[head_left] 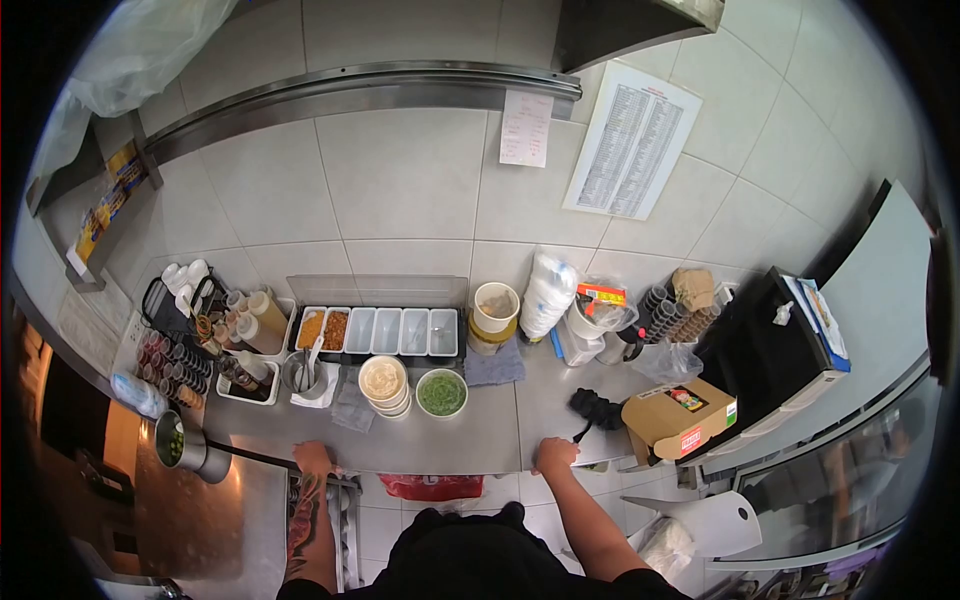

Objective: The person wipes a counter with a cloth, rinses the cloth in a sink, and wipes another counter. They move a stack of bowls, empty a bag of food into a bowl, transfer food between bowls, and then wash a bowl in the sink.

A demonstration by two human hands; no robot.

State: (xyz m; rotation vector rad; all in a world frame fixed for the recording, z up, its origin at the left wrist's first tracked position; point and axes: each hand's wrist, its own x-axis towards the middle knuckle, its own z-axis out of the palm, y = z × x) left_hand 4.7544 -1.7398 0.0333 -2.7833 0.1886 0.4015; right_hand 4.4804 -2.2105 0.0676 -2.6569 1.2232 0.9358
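The left hand [315,458] sits at the lower-left counter [480,440] edge, right at the end of the pan [178,445] handle. Whether it grips the handle or only rests beside it is too small to tell. The pan stands at the far left with something green inside, and its long handle runs along the edge, so a nudge from that hand could swing the pan and spill it.

The right hand [555,455] rests on the edge at lower centre. Its fingers look curled, though I cannot tell if they hold anything. Just beside it lies a black bundle [597,408], touching the box [678,418]. A careless sweep could drag the bundle off the counter.
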